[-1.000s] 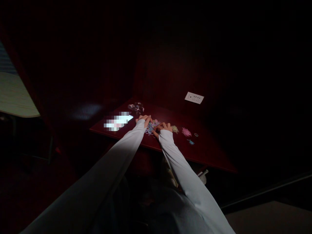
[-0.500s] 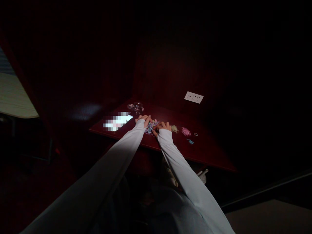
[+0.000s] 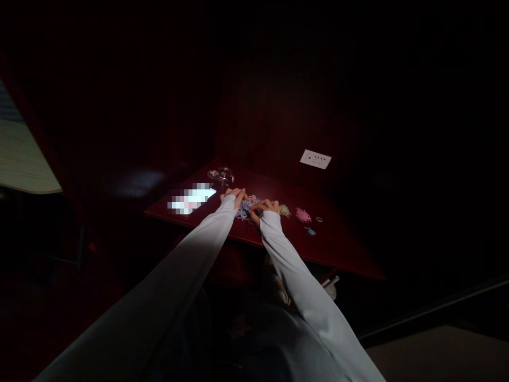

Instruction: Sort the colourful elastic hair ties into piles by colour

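A loose pile of small pastel elastic hair ties [image 3: 244,214], mostly purple, blue and pink, lies near the table's front edge between my hands. My left hand [image 3: 235,195] rests at the pile's left side, fingers stretched toward it and apart. At the right side, my right hand [image 3: 265,207] has its thumb and forefinger close together in a pinch on the pile; what is between them is too small to make out. Just right of that hand is a yellow heap [image 3: 284,210], then a pink heap [image 3: 303,215] and a few blue pieces [image 3: 310,231].
A lit phone-like screen [image 3: 193,198], blurred out, lies left on the dark red table [image 3: 338,249]. Behind it stands a clear container [image 3: 225,174]. One pale ring [image 3: 319,219] is beside the pink heap. A white socket plate [image 3: 315,159] is on the back wall.
My right hand's fingers have shifted slightly, its forefinger now reaching further left over the pile. My left hand stays nearly in place. The heaps look the same.
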A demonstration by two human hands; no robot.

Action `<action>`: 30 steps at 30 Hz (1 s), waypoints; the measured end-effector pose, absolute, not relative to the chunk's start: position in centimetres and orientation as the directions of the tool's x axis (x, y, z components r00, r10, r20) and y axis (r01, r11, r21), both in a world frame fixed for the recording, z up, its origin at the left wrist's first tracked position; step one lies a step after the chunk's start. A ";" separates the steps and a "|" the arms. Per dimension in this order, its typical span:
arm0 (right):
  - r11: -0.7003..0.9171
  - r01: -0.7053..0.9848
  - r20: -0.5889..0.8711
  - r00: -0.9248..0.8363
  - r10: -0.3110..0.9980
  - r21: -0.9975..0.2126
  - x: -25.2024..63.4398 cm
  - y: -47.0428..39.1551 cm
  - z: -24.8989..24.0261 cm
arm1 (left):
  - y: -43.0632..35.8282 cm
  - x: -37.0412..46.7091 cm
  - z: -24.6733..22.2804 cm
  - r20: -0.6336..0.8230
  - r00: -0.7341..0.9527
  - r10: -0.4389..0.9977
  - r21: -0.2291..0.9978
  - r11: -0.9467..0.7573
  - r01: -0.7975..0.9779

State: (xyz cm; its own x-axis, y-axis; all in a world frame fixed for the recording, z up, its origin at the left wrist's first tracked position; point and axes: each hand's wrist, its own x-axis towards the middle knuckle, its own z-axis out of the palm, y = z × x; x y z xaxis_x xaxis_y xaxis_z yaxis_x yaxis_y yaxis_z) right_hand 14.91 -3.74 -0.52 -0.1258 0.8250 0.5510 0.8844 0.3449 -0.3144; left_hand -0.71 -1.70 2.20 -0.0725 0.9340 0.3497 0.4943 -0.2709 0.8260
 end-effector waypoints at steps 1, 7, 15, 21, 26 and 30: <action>0.343 0.875 0.562 -0.102 0.821 -0.342 15.0 -3.7 -0.5 | -1.7 -0.7 2.1 0.353 -0.071 0.933 0.822 -0.273 0.500; 0.331 0.782 0.578 0.046 0.815 -0.528 15.7 -3.1 -0.7 | -1.4 -0.8 2.0 0.352 -0.030 0.936 0.780 -0.276 0.561; 0.319 0.712 0.538 0.098 0.837 -0.626 16.0 -2.6 -0.7 | -0.9 -0.4 1.5 0.342 0.037 0.939 0.750 -0.296 0.592; 0.325 0.671 0.486 0.061 0.872 -0.667 16.3 -2.6 -0.5 | -0.8 -0.3 1.2 0.348 0.048 0.936 0.770 -0.315 0.554; 0.309 0.674 0.505 0.110 0.856 -0.671 16.1 -2.1 -1.2 | -1.3 -0.5 1.7 0.320 0.052 0.946 0.784 -0.296 0.545; 0.292 0.658 0.493 0.138 0.859 -0.694 16.0 -1.5 -1.6 | -1.1 -0.7 1.7 0.328 0.071 0.942 0.774 -0.311 0.552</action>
